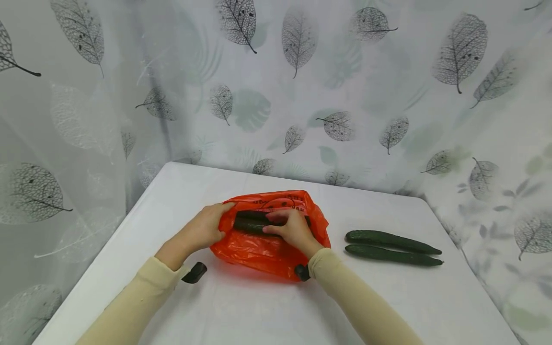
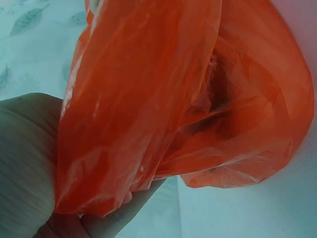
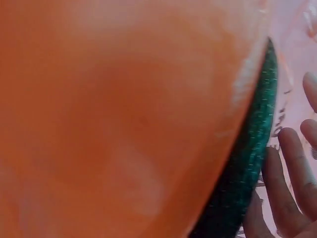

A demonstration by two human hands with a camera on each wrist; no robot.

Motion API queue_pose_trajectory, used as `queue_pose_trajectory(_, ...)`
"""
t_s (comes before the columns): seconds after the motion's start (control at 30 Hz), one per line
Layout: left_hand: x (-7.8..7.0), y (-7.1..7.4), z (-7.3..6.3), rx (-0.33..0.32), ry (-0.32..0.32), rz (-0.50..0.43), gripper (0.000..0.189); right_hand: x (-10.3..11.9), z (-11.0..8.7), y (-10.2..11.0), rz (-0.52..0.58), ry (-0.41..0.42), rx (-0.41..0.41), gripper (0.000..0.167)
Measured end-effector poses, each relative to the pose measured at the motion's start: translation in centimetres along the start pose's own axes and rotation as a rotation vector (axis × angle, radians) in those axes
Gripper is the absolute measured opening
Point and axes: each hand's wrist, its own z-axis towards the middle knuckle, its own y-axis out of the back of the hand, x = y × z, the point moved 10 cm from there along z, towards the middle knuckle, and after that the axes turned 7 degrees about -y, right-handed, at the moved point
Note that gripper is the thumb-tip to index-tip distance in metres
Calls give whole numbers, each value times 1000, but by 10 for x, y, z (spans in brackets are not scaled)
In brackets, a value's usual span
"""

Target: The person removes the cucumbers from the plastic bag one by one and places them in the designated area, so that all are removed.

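Note:
A red plastic bag (image 1: 254, 249) lies with its mouth spread on the white table. My left hand (image 1: 207, 225) grips the bag's left rim; the left wrist view has the red film (image 2: 119, 109) between thumb and fingers. Inside the bag are dark green cucumbers (image 1: 247, 225), lying crosswise side by side. My right hand (image 1: 295, 232) reaches in over the bag's near edge, its thumb and fingers loosely spread at the cucumbers. In the right wrist view the fingers (image 3: 287, 183) are fairly straight beside one cucumber (image 3: 242, 163), and red film covers most of the picture.
Two more cucumbers, a far one (image 1: 392, 239) and a near one (image 1: 394, 256), lie side by side on the white table (image 1: 388, 302) to the right of the bag. A leaf-printed curtain (image 1: 276, 96) hangs behind and along the table's sides.

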Motion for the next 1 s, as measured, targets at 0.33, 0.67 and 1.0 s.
queue_pose_trajectory(0.33, 0, 0, 1, 12, -2, 11, 71, -7, 1, -8, -153, -35, 3, 40)
queue_pose_trajectory(0.67, 3, 0, 1, 19, 16, 5, 71, -8, -1, -15, -212, -37, 10, 36)
queue_pose_trajectory(1.0, 4, -1, 1, 19, 16, 16, 71, -11, -1, -22, -244, -41, 54, 44)
